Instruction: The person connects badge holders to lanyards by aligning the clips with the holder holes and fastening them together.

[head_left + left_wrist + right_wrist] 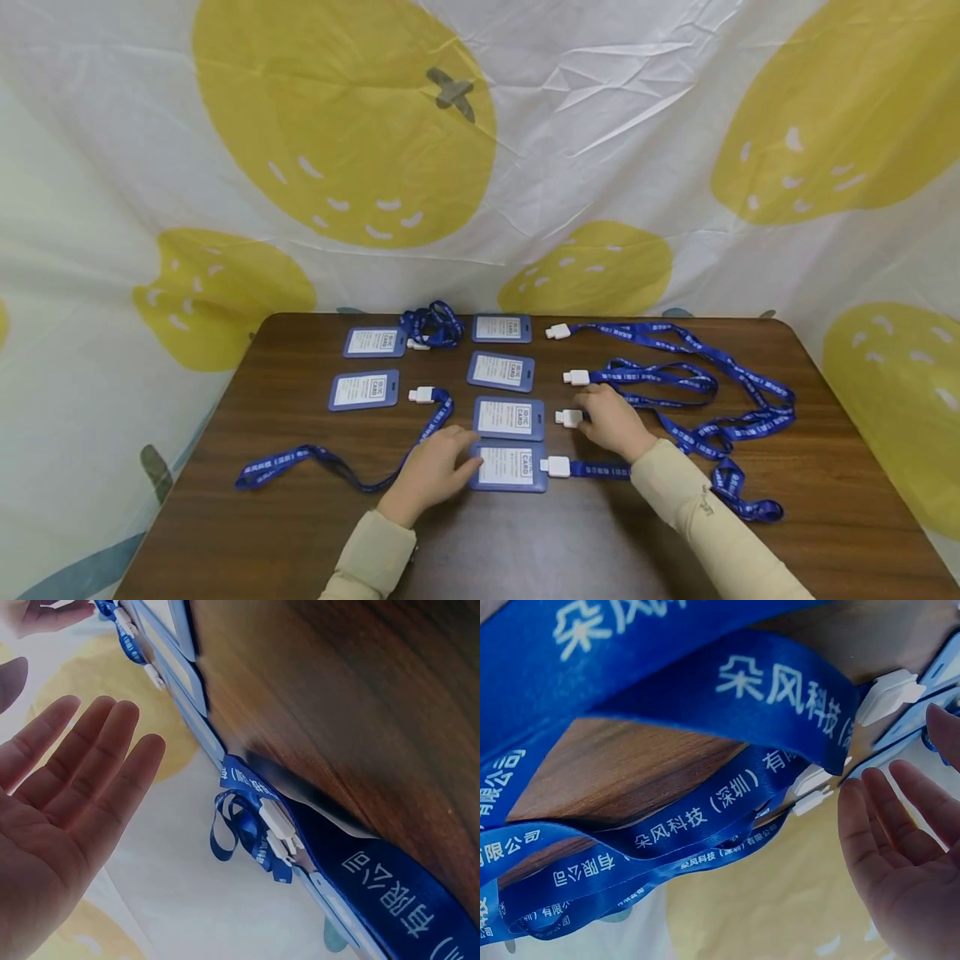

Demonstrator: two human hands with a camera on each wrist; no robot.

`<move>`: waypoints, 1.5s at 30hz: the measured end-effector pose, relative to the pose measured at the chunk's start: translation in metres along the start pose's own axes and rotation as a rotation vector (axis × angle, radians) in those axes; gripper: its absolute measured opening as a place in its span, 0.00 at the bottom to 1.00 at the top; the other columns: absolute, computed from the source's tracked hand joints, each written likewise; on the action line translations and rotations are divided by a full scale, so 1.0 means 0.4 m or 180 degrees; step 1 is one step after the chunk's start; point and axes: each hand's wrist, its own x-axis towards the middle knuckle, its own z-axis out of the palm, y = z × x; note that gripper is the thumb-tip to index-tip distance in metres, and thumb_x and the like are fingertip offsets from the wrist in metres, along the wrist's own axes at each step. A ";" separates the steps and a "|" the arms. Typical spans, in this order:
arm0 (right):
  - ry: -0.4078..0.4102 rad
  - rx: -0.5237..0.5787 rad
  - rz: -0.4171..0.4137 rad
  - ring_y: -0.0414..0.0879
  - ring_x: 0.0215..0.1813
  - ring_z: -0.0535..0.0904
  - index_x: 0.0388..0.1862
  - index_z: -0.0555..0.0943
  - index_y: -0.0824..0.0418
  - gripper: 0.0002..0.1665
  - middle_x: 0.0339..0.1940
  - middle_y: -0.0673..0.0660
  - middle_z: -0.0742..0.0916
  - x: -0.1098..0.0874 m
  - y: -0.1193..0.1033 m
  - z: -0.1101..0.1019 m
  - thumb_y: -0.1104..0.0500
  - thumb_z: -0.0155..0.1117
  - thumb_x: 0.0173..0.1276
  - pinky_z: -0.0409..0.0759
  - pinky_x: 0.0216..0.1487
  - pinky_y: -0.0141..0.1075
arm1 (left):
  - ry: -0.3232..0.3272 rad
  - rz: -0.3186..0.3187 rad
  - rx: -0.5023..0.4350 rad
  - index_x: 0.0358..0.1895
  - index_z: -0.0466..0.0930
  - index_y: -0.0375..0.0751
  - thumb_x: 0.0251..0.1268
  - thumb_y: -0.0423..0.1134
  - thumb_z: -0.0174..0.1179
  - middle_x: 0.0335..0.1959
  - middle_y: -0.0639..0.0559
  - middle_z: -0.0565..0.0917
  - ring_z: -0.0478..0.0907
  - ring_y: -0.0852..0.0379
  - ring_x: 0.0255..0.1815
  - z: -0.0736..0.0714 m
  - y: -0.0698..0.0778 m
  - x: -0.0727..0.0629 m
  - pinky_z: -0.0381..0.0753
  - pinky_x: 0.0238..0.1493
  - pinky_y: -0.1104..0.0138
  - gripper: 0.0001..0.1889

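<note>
Where legible, "ID/IC CARD" on badge (508,418)

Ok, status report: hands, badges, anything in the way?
Left hand open at the nearest badge. Right hand at a clip. Badges flat on table. Lanyards overlap at right, possible snag.

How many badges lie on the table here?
6. On the left, a far badge and a near badge; in the middle column, far to near, a first badge, second badge, third badge and fourth badge. None looks hidden.
</note>
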 end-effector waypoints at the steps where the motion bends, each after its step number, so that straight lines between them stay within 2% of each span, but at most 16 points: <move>1: -0.0017 -0.0011 0.0000 0.55 0.33 0.76 0.30 0.80 0.69 0.13 0.27 0.58 0.81 0.002 0.001 0.001 0.69 0.69 0.41 0.76 0.37 0.45 | 0.0005 0.0001 0.0002 0.45 0.79 0.33 0.57 0.39 0.61 0.41 0.43 0.81 0.78 0.49 0.43 -0.001 0.000 -0.001 0.77 0.45 0.58 0.15; 11: -0.0270 0.0073 0.0106 0.56 0.37 0.78 0.34 0.81 0.69 0.17 0.32 0.60 0.83 0.013 0.001 0.005 0.68 0.72 0.41 0.77 0.41 0.46 | 0.0013 0.0016 0.0002 0.45 0.79 0.33 0.57 0.38 0.61 0.39 0.44 0.81 0.78 0.50 0.41 -0.008 0.003 0.000 0.77 0.43 0.58 0.15; 21: -0.0349 0.0160 0.0217 0.52 0.33 0.79 0.27 0.83 0.66 0.10 0.26 0.57 0.82 0.015 0.004 0.018 0.69 0.70 0.42 0.77 0.37 0.44 | 0.0058 0.0010 -0.0008 0.44 0.79 0.33 0.56 0.39 0.61 0.39 0.44 0.81 0.78 0.50 0.41 -0.006 -0.004 0.004 0.78 0.42 0.58 0.15; 28: -0.0293 0.0145 0.0301 0.52 0.31 0.79 0.26 0.82 0.66 0.09 0.25 0.56 0.82 0.012 0.001 0.027 0.68 0.70 0.42 0.78 0.35 0.44 | 0.0070 0.0053 -0.0049 0.44 0.79 0.33 0.56 0.38 0.61 0.40 0.44 0.81 0.78 0.48 0.41 -0.008 -0.008 0.017 0.77 0.42 0.57 0.14; 35: -0.0305 0.0128 0.0403 0.51 0.28 0.78 0.24 0.81 0.65 0.08 0.23 0.56 0.81 0.018 -0.001 0.031 0.68 0.70 0.42 0.77 0.32 0.44 | 0.0121 0.0072 0.0091 0.44 0.79 0.33 0.55 0.38 0.61 0.39 0.44 0.81 0.78 0.48 0.40 -0.008 -0.011 0.050 0.78 0.41 0.58 0.14; 45: -0.0460 0.0206 0.0546 0.51 0.31 0.80 0.28 0.83 0.66 0.10 0.27 0.58 0.84 0.030 0.002 0.033 0.68 0.72 0.43 0.78 0.34 0.43 | 0.0031 0.0011 0.0171 0.45 0.79 0.32 0.55 0.37 0.61 0.41 0.42 0.80 0.77 0.47 0.42 -0.003 -0.026 0.106 0.77 0.44 0.58 0.15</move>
